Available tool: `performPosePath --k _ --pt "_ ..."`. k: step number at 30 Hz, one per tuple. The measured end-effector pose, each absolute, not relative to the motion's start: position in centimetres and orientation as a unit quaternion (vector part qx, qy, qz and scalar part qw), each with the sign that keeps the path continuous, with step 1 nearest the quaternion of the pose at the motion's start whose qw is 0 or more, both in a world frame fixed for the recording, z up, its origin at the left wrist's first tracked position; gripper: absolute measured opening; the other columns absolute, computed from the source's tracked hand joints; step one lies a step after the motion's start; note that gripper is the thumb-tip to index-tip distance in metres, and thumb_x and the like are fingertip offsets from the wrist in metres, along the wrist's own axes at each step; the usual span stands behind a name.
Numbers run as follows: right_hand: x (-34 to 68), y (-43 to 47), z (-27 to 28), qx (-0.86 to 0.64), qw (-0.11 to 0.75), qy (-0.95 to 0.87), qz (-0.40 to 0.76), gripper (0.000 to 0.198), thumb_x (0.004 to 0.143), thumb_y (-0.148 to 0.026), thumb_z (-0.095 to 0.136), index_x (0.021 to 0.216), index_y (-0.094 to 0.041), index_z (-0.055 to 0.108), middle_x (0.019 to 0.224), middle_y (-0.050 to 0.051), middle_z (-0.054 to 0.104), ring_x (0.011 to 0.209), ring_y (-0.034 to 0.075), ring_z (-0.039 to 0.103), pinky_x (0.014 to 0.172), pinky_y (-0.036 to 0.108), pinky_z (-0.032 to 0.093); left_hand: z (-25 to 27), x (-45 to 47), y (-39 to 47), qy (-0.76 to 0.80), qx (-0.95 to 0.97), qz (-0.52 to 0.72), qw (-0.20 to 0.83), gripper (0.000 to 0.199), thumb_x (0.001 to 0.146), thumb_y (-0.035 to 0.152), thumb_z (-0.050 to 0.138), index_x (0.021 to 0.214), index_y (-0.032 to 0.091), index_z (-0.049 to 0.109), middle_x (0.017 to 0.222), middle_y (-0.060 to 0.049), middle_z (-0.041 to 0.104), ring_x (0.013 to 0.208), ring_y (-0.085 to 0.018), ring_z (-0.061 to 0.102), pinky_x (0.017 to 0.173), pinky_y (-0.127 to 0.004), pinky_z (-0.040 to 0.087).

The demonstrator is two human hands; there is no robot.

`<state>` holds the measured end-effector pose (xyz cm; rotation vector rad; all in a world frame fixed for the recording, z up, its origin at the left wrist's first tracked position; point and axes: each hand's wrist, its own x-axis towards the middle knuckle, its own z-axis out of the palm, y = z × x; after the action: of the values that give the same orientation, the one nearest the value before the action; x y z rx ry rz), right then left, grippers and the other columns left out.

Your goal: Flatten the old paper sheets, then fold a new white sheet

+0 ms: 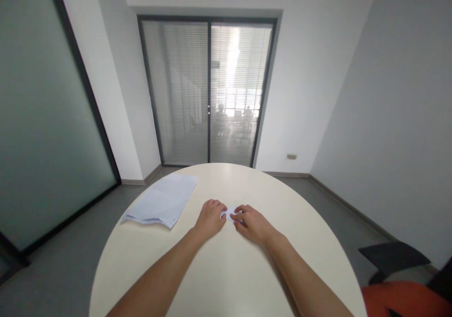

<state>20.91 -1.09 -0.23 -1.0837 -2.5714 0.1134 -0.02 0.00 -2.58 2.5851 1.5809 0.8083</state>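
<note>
A small piece of folded white paper [230, 213] lies low over the middle of the round table, between my two hands. My left hand [211, 217] grips its left end, with thumb and fingers closed on it. At the right end, my right hand [252, 223] pinches the paper between thumb and fingers. The fingers cover both ends, so only the paper's middle shows. Left of my left hand, a stack of larger white paper sheets [164, 198] rests near the table's edge, its near edges slightly curled.
The round cream table [226, 270] reaches toward a glass door with blinds [208, 91]. At the lower right stands a chair with a red seat [406, 298] and a black armrest [393, 256]. A frosted glass panel [45, 100] is on the left.
</note>
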Motion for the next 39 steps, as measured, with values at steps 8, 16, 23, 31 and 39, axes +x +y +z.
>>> performPosePath --k 8,16,23,31,39 --pt "21.1 -1.3 0.0 -0.384 0.172 -0.906 0.044 0.03 0.094 -0.026 0.051 0.113 -0.022 0.074 0.115 0.011 0.067 0.103 0.023 0.06 0.094 0.035 0.044 -2.7 -0.6 0.4 0.518 0.82 0.246 -0.01 0.023 0.085 0.012 0.056 0.102 0.02 0.069 0.103 -0.007 0.067 0.104 -0.024 0.055 0.097 -0.039 0.04" --pt "21.5 -1.0 -0.4 -0.377 0.189 -0.905 0.054 0.032 0.096 -0.028 0.05 0.119 -0.024 0.072 0.117 0.01 0.069 0.105 0.023 0.06 0.096 0.035 0.045 -2.4 -1.0 0.5 0.524 0.819 0.234 -0.009 0.034 0.08 0.002 0.051 0.102 0.02 0.068 0.103 -0.007 0.068 0.103 -0.024 0.056 0.097 -0.039 0.04" --pt "21.5 -0.5 -1.1 -0.39 0.233 -0.887 0.088 0.031 0.095 -0.026 0.051 0.12 -0.02 0.07 0.118 0.009 0.071 0.107 0.023 0.061 0.096 0.035 0.046 -1.9 -0.4 -0.5 0.505 0.83 0.239 0.002 0.02 0.091 0.031 0.058 0.105 0.022 0.068 0.105 -0.007 0.067 0.101 -0.025 0.059 0.093 -0.04 0.044" --pt "21.5 -0.3 -1.1 -0.401 0.242 -0.877 0.104 0.031 0.096 -0.024 0.049 0.118 -0.019 0.069 0.115 0.009 0.072 0.105 0.023 0.063 0.094 0.035 0.047 -1.8 -0.4 -0.6 0.505 0.83 0.239 0.014 0.021 0.092 0.033 0.059 0.106 0.022 0.069 0.111 -0.007 0.066 0.104 -0.023 0.06 0.093 -0.037 0.046" --pt "21.4 -0.5 -1.0 -0.428 0.261 -0.861 0.084 0.031 0.096 -0.026 0.048 0.12 -0.02 0.066 0.118 0.009 0.07 0.111 0.023 0.06 0.097 0.035 0.046 -1.9 -0.4 -0.4 0.505 0.83 0.238 0.001 0.022 0.096 0.036 0.053 0.102 0.022 0.07 0.103 -0.007 0.069 0.101 -0.023 0.061 0.091 -0.036 0.046"
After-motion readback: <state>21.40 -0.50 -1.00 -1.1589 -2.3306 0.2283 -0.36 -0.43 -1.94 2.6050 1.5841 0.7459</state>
